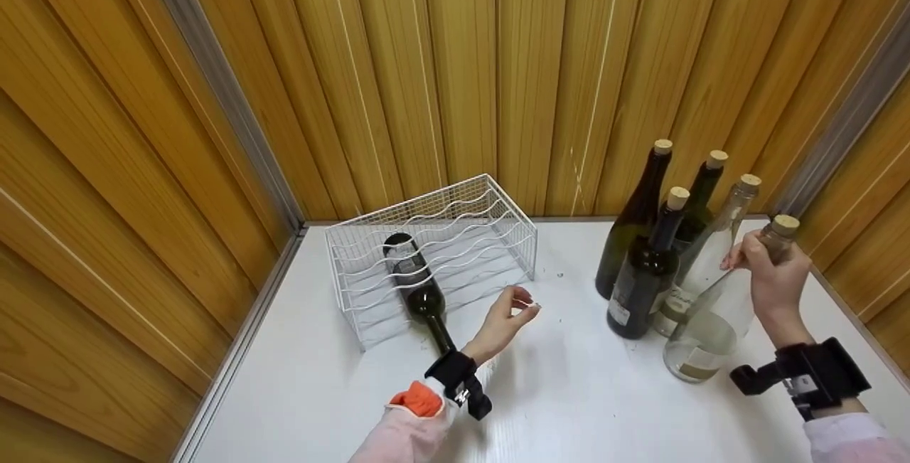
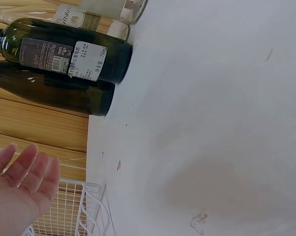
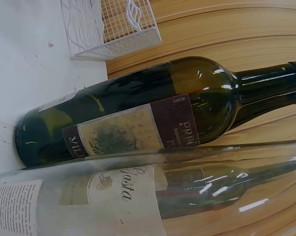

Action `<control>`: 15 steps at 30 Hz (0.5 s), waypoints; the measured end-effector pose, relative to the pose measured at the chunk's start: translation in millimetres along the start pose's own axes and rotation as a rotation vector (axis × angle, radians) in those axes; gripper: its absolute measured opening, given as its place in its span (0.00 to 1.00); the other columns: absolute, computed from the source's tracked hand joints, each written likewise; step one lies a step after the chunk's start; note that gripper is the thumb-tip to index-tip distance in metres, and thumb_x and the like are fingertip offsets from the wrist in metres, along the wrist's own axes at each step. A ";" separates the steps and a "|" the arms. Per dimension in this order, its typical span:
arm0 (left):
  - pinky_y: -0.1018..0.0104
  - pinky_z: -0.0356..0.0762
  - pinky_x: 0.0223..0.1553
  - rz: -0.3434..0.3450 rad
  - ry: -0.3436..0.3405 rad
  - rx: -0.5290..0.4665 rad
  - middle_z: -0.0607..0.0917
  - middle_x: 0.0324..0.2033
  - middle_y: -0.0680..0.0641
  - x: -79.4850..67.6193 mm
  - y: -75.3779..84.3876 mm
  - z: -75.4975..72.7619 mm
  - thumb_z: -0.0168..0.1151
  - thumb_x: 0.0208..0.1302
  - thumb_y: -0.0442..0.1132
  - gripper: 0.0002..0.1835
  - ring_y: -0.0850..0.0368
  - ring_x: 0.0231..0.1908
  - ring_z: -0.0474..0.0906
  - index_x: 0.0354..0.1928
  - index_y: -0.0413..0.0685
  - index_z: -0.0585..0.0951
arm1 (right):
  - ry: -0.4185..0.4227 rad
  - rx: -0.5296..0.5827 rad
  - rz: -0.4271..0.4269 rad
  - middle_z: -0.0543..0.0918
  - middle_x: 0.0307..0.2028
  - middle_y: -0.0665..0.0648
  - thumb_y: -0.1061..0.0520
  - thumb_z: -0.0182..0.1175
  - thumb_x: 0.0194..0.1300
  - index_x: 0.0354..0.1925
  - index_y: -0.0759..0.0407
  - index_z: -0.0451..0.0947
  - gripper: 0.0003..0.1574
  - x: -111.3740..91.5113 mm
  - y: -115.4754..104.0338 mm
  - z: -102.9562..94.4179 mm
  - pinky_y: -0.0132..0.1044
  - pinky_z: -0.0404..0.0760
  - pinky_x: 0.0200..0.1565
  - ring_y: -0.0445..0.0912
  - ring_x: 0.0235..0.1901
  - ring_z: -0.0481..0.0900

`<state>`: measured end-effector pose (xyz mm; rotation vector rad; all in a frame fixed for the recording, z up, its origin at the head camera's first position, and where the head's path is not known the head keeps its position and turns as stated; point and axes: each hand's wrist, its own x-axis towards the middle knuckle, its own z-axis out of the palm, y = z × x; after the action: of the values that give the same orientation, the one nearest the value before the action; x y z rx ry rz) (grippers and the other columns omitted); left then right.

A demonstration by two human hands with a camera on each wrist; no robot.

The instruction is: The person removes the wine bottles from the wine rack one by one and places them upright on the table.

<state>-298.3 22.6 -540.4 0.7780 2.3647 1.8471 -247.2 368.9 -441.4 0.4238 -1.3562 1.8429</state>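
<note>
My right hand (image 1: 778,285) grips the neck of a corked clear glass bottle (image 1: 711,331), which leans with its base toward the left. Whether its base touches the table, I cannot tell. Close behind it stand a second clear bottle (image 1: 718,235) and several dark bottles (image 1: 643,271), all corked. The left hand (image 1: 501,324) hovers in front of a white wire rack (image 1: 522,235), its fingers loosely bent and holding nothing; in the left wrist view, the fingers (image 2: 32,169) look relaxed. One dark green bottle (image 1: 419,285) lies in the rack, its neck pointing toward me, partly behind the left wrist.
The white table (image 1: 569,399) meets wood-panelled walls (image 1: 462,93) at the back and sides. Grey metal strips (image 1: 238,328) run along the left edge and corners. The rack stands at the back left, the bottle group at the right.
</note>
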 end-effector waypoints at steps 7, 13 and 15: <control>0.68 0.68 0.36 0.029 0.021 -0.003 0.75 0.37 0.44 1.5 8.5 -1.2 0.59 0.59 0.37 0.13 0.57 0.38 0.72 0.41 0.37 0.70 | 0.050 -0.164 0.039 0.80 0.28 0.65 0.73 0.52 0.58 0.40 0.78 0.68 0.10 -4.0 -8.7 0.7 0.30 0.77 0.32 0.48 0.30 0.80; 0.68 0.69 0.34 0.066 0.030 -0.004 0.75 0.35 0.45 -0.8 23.1 -4.5 0.57 0.59 0.31 0.11 0.56 0.37 0.73 0.40 0.33 0.69 | 0.047 -0.276 0.008 0.76 0.44 0.65 0.74 0.51 0.55 0.51 0.70 0.63 0.23 -5.7 -23.9 12.7 0.27 0.65 0.43 0.50 0.46 0.70; 0.68 0.69 0.34 0.082 0.028 -0.015 0.75 0.35 0.41 -2.7 33.5 -6.2 0.57 0.58 0.29 0.10 0.54 0.37 0.73 0.39 0.33 0.69 | 0.072 -0.335 -0.035 0.73 0.48 0.65 0.72 0.50 0.53 0.53 0.68 0.61 0.27 -3.1 -34.1 20.2 0.29 0.62 0.48 0.51 0.49 0.67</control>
<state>-286.0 21.4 -508.5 0.8662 2.3666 1.9172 -223.1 353.1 -413.9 0.2027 -1.5611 1.5493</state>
